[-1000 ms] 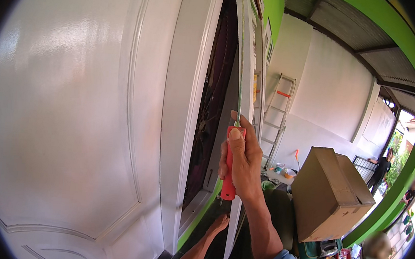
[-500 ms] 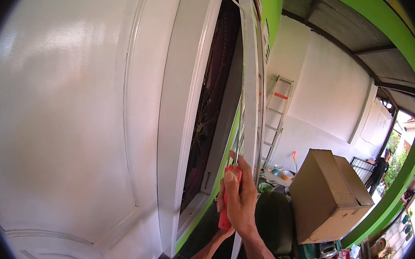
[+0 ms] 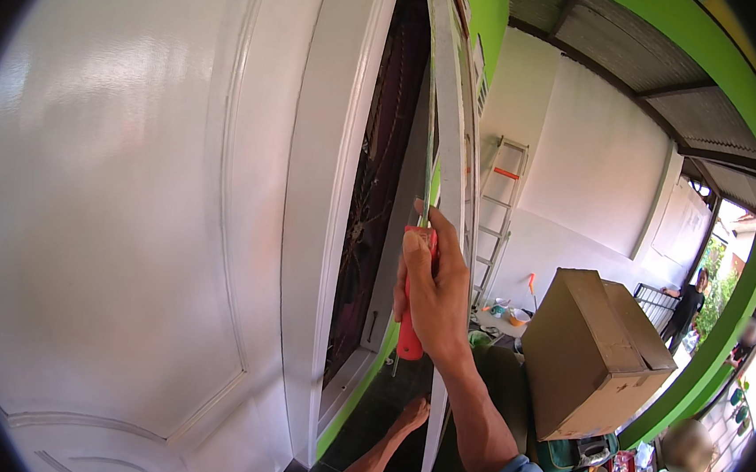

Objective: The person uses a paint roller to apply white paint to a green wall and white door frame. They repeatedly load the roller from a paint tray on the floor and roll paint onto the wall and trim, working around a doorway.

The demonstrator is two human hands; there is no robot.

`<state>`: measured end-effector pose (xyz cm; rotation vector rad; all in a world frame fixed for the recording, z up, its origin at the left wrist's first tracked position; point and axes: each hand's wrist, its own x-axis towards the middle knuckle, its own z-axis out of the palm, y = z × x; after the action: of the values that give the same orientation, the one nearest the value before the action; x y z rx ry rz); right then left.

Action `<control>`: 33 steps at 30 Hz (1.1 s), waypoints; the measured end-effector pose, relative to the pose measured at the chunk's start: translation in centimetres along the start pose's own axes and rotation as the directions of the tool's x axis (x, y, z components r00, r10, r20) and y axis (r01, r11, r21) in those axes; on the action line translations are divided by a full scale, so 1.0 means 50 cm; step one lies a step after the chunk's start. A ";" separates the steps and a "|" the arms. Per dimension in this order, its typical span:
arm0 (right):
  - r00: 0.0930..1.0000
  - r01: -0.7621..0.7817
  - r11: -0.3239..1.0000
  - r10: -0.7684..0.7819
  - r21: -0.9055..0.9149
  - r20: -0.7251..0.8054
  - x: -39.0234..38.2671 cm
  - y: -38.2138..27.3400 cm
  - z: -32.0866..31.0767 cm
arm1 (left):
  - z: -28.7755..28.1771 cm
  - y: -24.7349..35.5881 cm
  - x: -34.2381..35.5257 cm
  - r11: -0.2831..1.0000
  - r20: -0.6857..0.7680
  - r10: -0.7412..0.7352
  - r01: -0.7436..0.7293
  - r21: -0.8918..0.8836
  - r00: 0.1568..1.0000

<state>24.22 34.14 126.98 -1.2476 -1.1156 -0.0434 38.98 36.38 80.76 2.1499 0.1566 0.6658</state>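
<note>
My right hand [image 3: 436, 294] is wrapped round the red handle [image 3: 411, 341] of a paint roller, its index finger stretched up along the thin metal rod. The rod runs upward beside the narrow white edge of an open window panel [image 3: 455, 180]; the roller head is out of view above. Lower down, my left hand [image 3: 417, 411] is closed at the panel's inner edge, with its fingertips hidden behind it. To the left of the panel stands the white window frame [image 3: 324, 187], with a dark patterned curtain [image 3: 372, 200] in its opening.
A large white panelled surface [image 3: 113, 215] fills the left. At right, a cardboard box [image 3: 572, 367] rests on a dark seat [image 3: 500, 396], with bags and clutter below. A ladder [image 3: 497, 214] leans on the far wall near paint tubs [image 3: 518, 317]. A person [image 3: 684, 313] stands farther back.
My right hand has moved up along the panel with the paint roller, and the white roller head has left the top of the picture. My left hand has stayed low, near the same spot.
</note>
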 end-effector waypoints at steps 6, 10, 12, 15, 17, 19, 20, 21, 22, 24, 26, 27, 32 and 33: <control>0.994 -0.106 0.992 0.104 0.063 0.021 -0.092 0.029 -0.010 | -0.027 0.037 0.004 0.997 0.022 -0.062 0.063 -0.046 0.998; 0.992 -0.130 0.985 0.130 0.116 0.010 -0.115 0.030 -0.012 | -0.048 0.037 -0.003 0.995 0.024 -0.085 0.086 -0.046 0.996; 0.996 -0.088 0.993 0.087 0.077 0.011 -0.089 0.022 -0.024 | -0.041 0.051 -0.003 0.994 0.032 -0.092 0.094 -0.061 0.995; 0.999 -0.043 0.992 0.040 0.117 0.025 -0.034 0.005 -0.018 | -0.055 0.042 -0.012 0.992 0.032 -0.110 0.112 -0.059 0.993; 0.999 -0.003 0.995 -0.001 0.101 0.044 -0.002 0.002 -0.022 | -0.062 0.047 -0.014 0.994 0.033 -0.108 0.109 -0.027 0.994; 0.998 0.025 0.997 -0.029 0.070 0.057 0.020 -0.007 -0.029 | -0.063 0.052 -0.016 0.994 0.030 -0.098 0.097 0.044 0.995; 0.998 0.027 0.998 -0.030 0.062 0.048 0.028 -0.012 -0.032 | -0.064 0.053 -0.014 0.992 0.044 -0.120 0.118 0.038 0.992; 0.999 0.029 0.998 -0.031 0.056 0.036 0.034 -0.017 -0.036 | -0.060 0.055 -0.011 0.990 0.061 -0.140 0.138 0.030 0.988; 0.999 0.031 0.998 -0.032 0.048 0.025 0.041 -0.022 -0.042 | -0.057 0.059 -0.010 0.987 0.079 -0.159 0.158 0.022 0.984; 1.000 0.018 0.998 -0.020 0.053 0.021 0.052 -0.036 -0.047 | -0.049 0.041 -0.008 0.993 0.044 -0.114 0.114 0.009 0.992; 0.999 0.027 0.999 -0.028 0.026 0.042 0.060 -0.052 -0.058 | -0.049 0.014 -0.013 0.995 0.010 -0.098 0.098 -0.012 0.995; 0.999 0.027 1.000 -0.028 0.006 0.043 0.061 -0.055 -0.074 | -0.052 0.019 -0.015 0.995 0.008 -0.097 0.097 -0.035 0.995; 0.997 -0.077 0.993 0.078 -0.085 0.009 0.013 -0.072 -0.142 | -0.060 0.060 0.005 0.956 0.188 -0.262 0.282 -0.084 0.946; 0.997 -0.078 0.992 0.079 -0.097 0.002 0.008 -0.078 -0.148 | -0.048 0.049 0.007 0.964 0.177 -0.232 0.251 -0.092 0.956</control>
<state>26.94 27.24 130.83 -1.3776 -1.0785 -0.0348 37.75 36.64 83.95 2.0238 0.2814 0.3455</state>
